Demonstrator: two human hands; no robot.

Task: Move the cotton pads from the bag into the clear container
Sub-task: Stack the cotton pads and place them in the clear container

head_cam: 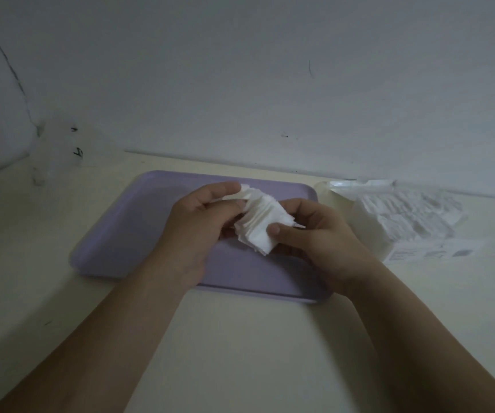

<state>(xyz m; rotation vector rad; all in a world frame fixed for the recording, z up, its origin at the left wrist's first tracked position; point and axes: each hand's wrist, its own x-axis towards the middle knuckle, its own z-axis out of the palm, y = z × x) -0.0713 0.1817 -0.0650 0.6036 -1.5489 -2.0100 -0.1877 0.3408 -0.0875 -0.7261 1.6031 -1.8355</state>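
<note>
- Broadly, a pale, matte wall (pixel 240 70) fills the upper half of the view, with a thin dark crack running down at the left.
- Below it lies a smooth cream worktop (pixel 240 353).
- A lilac tray (pixel 127 222), rectangular with rounded corners and a low raised rim, sits flat on the worktop near the wall.
- A crinkly clear plastic bag (pixel 404 216) lies just to the right of the tray, packed with rows of white pads, with a printed label on its near side.
- A faint, see-through container (pixel 58 150) stands at the far left against the wall; its outline is hard to make out.
- The left hand (pixel 198 222) curls its fingers round the upper end of the stack of cotton pads (pixel 258 225).
- The right hand (pixel 320 234) pinches the lower end, thumb on the near face.
- The stack is soft, white and square-cut, its layers fanned and slightly bent, held above the tray, clear of the bag.
</note>
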